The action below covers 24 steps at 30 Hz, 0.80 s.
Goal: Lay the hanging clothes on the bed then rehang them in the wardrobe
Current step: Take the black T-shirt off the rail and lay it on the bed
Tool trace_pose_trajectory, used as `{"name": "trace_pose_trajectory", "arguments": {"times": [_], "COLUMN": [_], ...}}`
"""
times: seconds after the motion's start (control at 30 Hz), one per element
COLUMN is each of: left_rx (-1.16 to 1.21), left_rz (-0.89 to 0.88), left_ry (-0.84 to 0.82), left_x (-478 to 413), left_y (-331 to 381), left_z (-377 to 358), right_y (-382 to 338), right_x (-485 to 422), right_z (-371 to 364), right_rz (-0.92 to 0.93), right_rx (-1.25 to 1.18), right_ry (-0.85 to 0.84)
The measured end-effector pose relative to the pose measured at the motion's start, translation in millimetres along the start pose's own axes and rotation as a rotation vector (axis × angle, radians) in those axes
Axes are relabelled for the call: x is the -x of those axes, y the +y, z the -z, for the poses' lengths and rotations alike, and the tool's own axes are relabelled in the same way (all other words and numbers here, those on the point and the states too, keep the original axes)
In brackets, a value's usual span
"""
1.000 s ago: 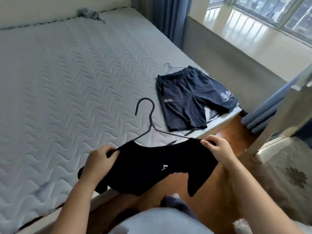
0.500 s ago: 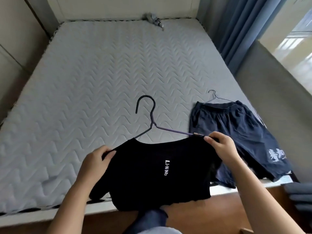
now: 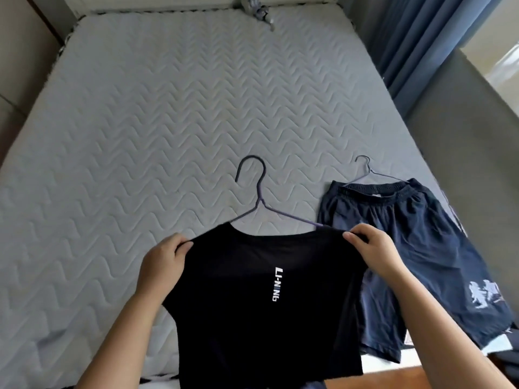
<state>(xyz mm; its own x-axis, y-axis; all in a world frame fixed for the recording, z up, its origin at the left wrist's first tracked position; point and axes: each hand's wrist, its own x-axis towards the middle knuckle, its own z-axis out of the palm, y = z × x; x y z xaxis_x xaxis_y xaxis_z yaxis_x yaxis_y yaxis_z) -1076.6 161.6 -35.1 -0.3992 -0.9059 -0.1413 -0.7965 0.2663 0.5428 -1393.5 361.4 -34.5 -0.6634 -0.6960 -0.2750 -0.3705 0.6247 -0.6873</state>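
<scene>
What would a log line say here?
black T-shirt on hanger: held over bed | left hand: grips shoulder | right hand: grips shoulder | navy shorts: lying on bed

Home bedroom, quilted grey mattress (image 3: 168, 122), blue curtains (image 3: 415, 37), clothes on hangers

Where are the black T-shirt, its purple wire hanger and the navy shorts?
Black T-shirt with white lettering (image 3: 238, 304), head view, chest fabric.
Purple wire hanger (image 3: 261, 201), head view, twist below hook.
Navy blue shorts (image 3: 407, 234), head view, fabric below waistband.
</scene>
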Motion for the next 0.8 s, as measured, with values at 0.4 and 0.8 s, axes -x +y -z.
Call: {"name": "trace_pose_trajectory", "arguments": {"times": [0.4,0.8], "left_rx": [-0.181,-0.232], "left_rz": [0.096,0.124], "left_ry": [-0.028,0.081], "left_x": [-157,-362], "left_y": [13,-33], "left_z": [-63,-216], "right_y": [32,92], "right_x": [-163,-379], "right_z": [-43,-133], "right_rz": [-0.063,-0.125], "right_rx": [0.247,0.319], "right_ry": [-0.178,0.001]}}
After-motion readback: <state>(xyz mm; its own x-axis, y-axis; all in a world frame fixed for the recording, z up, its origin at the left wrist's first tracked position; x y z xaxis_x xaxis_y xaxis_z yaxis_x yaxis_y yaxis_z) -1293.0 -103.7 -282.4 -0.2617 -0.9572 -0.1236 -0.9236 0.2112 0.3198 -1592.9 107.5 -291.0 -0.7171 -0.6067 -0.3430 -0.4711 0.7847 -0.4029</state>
